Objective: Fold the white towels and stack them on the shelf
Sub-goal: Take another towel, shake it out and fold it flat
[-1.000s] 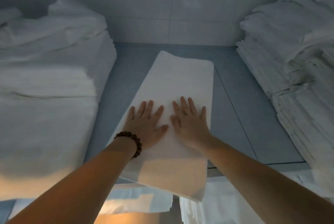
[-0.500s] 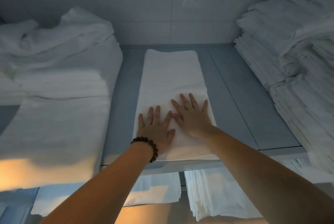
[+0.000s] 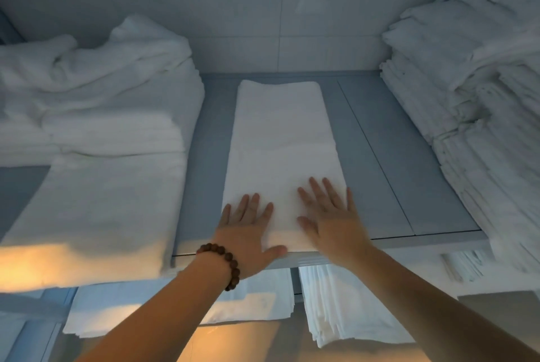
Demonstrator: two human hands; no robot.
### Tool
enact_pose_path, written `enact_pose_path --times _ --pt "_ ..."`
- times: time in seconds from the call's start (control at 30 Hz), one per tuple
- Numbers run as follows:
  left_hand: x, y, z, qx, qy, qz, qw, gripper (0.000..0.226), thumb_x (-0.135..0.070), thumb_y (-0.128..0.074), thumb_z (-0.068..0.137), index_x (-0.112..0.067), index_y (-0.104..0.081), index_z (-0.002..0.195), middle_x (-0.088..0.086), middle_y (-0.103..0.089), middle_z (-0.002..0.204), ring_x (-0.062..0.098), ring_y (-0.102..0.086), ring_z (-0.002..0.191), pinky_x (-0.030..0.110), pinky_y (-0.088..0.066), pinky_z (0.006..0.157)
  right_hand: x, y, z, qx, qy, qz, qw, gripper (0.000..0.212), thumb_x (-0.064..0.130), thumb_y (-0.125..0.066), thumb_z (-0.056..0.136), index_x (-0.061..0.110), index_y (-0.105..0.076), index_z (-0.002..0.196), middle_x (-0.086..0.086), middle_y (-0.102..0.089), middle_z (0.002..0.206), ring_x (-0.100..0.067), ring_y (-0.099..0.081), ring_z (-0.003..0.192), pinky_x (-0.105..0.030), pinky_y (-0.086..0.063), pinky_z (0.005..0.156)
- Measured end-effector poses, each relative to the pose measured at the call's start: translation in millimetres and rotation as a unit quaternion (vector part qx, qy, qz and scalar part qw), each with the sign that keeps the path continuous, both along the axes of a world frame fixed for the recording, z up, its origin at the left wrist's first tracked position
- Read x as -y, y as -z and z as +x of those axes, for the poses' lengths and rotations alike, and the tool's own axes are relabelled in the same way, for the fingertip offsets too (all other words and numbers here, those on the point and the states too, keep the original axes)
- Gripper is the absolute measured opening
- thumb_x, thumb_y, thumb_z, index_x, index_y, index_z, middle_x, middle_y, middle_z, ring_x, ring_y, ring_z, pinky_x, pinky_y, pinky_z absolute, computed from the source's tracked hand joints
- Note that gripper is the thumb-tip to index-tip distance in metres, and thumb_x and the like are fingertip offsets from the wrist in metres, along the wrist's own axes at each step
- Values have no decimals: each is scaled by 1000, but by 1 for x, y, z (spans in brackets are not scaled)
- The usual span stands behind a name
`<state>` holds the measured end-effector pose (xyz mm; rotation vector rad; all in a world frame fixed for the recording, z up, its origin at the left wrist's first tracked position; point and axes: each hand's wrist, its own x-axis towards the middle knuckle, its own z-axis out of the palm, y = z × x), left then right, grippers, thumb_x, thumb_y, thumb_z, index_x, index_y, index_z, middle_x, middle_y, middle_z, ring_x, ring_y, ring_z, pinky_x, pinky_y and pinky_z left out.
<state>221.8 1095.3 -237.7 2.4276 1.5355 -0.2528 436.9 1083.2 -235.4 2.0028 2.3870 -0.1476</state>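
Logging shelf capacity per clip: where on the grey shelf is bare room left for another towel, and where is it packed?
The widest bare patch of the grey shelf lies between the long folded white towel in the middle and the tall stack of white towels at right. A narrower strip separates that towel from the rumpled white towel pile at left. Both ends are packed.

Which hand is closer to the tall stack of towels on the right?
The right hand. It lies flat on the folded towel, toward the tall stack; the left hand lies flat on its other side, farther away.
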Motion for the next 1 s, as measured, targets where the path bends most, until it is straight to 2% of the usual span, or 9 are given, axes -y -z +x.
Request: enact_pose_path --times 0.1,0.2,0.23,0.3,0.4,0.53,0.7,0.87,1.0 --pt "16 8 -1 -7 32 49 998 110 -83 -36 70 -32 33 139 2 37 148 23 34 136 48 13 115 23 6 -4 -3 -92 -25 995 74 74 -4 83 40 12 146 9 19 157 -21 19 144 -55 10 115" --pt "21 13 -1 -35 36 76 996 121 -71 -56 71 -30 36 137 5 37 148 27 32 137 50 13 114 28 9 5 27 -108 -26 993 97 81 -34 74 40 18 144 7 22 156 -23 23 143 -58 11 114" --pt "22 13 0 -41 33 78 996 121 -65 -60 72 -29 36 137 6 36 149 27 30 138 50 12 114 29 9 7 36 -114 -26 992 103 74 -47 74 40 20 144 7 24 155 -23 24 142 -58 11 113" --pt "27 13 3 -49 23 78 995 117 -53 -63 77 -29 34 138 6 31 151 28 25 140 50 10 115 31 10 8 49 -114 -24 992 107 47 -63 81 41 25 141 7 24 154 -23 21 143 -58 8 114" --pt "35 8 6 -64 12 85 994 104 -31 -60 86 -29 29 140 8 21 155 28 16 143 48 7 116 40 10 11 58 -102 -11 993 102 12 -56 88 41 27 140 7 18 157 -24 15 145 -56 2 116" --pt "48 -3 13 -78 16 75 994 84 -5 -40 88 -28 18 145 9 9 158 28 5 145 48 -2 117 53 3 19 54 -110 -29 992 96 -10 -40 84 37 18 145 7 14 158 -23 11 146 -53 -1 117" --pt "59 -27 17 -106 35 20 994 86 7 -36 84 -27 12 147 10 6 158 28 2 145 46 -8 117 71 -14 37 49 -113 -73 990 87 -13 -31 84 27 9 149 4 10 159 -22 8 147 -47 -4 119" --pt "76 -51 17 -102 43 -28 993 89 14 -37 81 -28 4 148 5 0 158 20 -2 145 43 -5 118 87 -33 58 17 -109 -93 990 87 -19 -27 83 29 2 150 4 3 160 -18 2 147 -40 -5 120" --pt "93 -68 12 -74 39 19 996 79 8 -38 85 -29 -9 148 -1 -18 156 16 -16 143 42 -6 118 101 -49 75 -26 -123 -40 991 87 -19 -31 82 31 -11 150 8 -12 158 -13 -11 146 -35 -5 119"
